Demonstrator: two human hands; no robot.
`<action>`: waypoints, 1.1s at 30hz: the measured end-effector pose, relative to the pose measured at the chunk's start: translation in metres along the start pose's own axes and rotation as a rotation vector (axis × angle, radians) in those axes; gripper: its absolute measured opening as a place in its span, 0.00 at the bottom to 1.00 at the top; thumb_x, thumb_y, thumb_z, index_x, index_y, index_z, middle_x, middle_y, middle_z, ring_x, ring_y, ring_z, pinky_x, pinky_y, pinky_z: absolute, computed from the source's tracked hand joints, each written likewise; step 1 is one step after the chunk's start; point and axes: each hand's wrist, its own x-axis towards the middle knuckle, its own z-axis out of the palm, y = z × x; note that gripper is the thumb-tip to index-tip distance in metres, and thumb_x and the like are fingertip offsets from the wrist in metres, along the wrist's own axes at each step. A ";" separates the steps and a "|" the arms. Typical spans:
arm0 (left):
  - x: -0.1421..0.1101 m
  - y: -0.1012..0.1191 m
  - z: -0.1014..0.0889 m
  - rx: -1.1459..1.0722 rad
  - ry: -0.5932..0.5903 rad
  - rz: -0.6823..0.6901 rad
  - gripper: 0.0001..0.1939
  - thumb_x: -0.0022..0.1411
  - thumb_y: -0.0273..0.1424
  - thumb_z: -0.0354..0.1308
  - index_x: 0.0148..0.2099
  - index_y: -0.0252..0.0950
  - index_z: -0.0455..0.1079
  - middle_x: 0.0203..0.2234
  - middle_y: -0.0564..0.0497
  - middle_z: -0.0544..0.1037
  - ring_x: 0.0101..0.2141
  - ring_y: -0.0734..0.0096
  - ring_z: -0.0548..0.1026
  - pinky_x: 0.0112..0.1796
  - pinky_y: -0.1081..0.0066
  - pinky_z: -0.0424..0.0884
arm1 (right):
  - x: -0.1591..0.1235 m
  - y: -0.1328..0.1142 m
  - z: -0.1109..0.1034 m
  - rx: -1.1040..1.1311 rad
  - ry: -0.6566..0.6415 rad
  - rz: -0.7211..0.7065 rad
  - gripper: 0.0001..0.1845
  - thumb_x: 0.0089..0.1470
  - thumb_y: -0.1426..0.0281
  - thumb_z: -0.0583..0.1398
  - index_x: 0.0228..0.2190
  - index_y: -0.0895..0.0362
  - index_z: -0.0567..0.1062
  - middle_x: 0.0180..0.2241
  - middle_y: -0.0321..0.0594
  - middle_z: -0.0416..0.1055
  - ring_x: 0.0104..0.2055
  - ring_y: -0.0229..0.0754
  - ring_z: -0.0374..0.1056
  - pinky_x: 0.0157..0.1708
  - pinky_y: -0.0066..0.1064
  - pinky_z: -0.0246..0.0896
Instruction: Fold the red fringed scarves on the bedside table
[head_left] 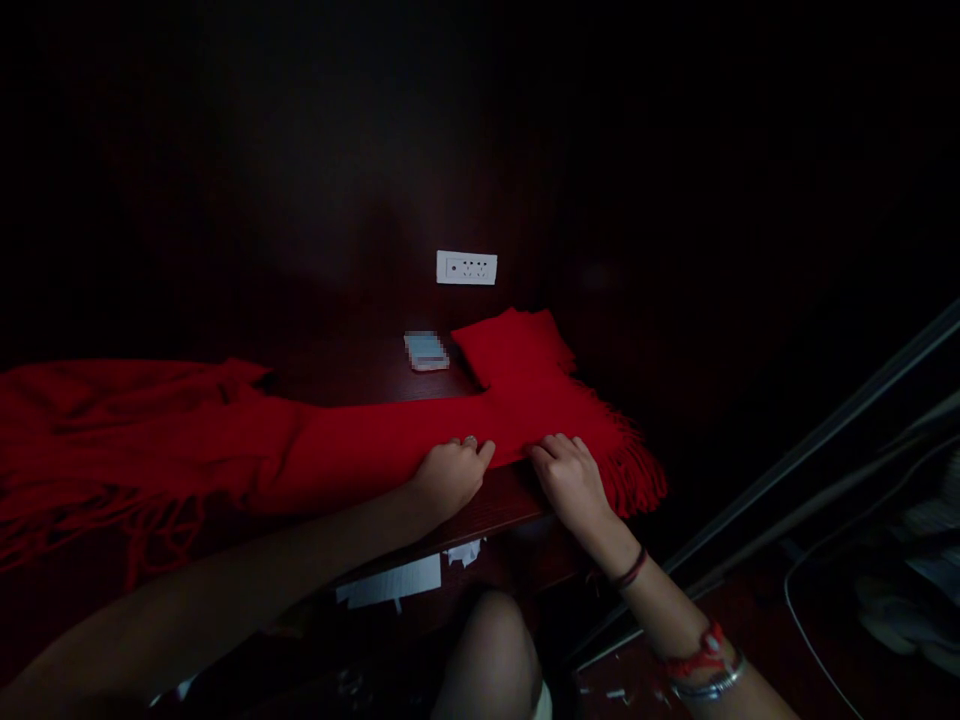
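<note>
A long red scarf (390, 430) with fringed ends lies across a dark wooden shelf (495, 505). Its right part is folded over, with one flap pointing back; the left part is loose and wrinkled. My left hand (454, 475) has its fingers closed on the front edge near the middle. A ring shows on one of its fingers. To the right, my right hand (570, 480) pinches the same front edge, close to the fringe. The fingertips of both hands are partly hidden.
Behind the scarf lies a small pale-blue item (426, 350), blurred out. A white wall socket (466, 268) is set in the dark back panel. Papers (397, 582) lie below the shelf. A metal-edged frame (817, 435) and a white cable (806, 630) are at right.
</note>
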 end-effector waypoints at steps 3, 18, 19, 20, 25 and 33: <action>0.000 0.002 0.005 0.042 0.027 0.028 0.09 0.57 0.22 0.44 0.40 0.34 0.61 0.32 0.46 0.70 0.30 0.64 0.71 0.24 0.69 0.67 | -0.001 0.003 -0.001 0.007 0.014 -0.009 0.07 0.50 0.74 0.53 0.32 0.56 0.71 0.29 0.39 0.66 0.33 0.40 0.58 0.35 0.31 0.44; -0.002 0.005 0.006 0.055 0.076 0.159 0.07 0.57 0.23 0.46 0.37 0.31 0.64 0.32 0.45 0.71 0.31 0.63 0.70 0.25 0.68 0.67 | 0.000 0.003 0.004 0.071 0.031 -0.135 0.06 0.50 0.72 0.53 0.30 0.56 0.70 0.29 0.37 0.67 0.33 0.38 0.57 0.33 0.30 0.43; -0.002 0.006 0.007 0.049 0.075 0.158 0.07 0.57 0.23 0.46 0.36 0.31 0.64 0.31 0.45 0.71 0.31 0.63 0.71 0.25 0.68 0.67 | 0.000 0.002 0.004 0.074 0.031 -0.152 0.06 0.50 0.72 0.54 0.30 0.56 0.70 0.29 0.37 0.67 0.33 0.38 0.57 0.33 0.30 0.43; -0.002 0.006 0.007 0.044 0.074 0.157 0.07 0.57 0.23 0.45 0.36 0.31 0.64 0.31 0.45 0.71 0.31 0.63 0.71 0.25 0.68 0.67 | 0.000 0.001 0.005 0.076 0.029 -0.164 0.05 0.50 0.73 0.54 0.30 0.56 0.70 0.29 0.37 0.67 0.33 0.38 0.57 0.33 0.30 0.43; -0.003 0.011 0.010 0.042 0.055 0.107 0.08 0.57 0.22 0.45 0.37 0.30 0.65 0.32 0.43 0.71 0.31 0.63 0.71 0.25 0.68 0.68 | -0.001 0.001 0.011 0.059 0.052 -0.150 0.06 0.50 0.73 0.53 0.25 0.57 0.70 0.26 0.37 0.65 0.31 0.38 0.56 0.32 0.30 0.43; -0.004 0.016 0.012 0.051 0.034 0.032 0.10 0.57 0.21 0.45 0.39 0.29 0.66 0.36 0.40 0.70 0.34 0.63 0.70 0.26 0.70 0.68 | 0.003 -0.005 0.005 0.082 0.029 -0.177 0.06 0.51 0.71 0.53 0.29 0.57 0.69 0.29 0.38 0.66 0.33 0.38 0.56 0.34 0.31 0.43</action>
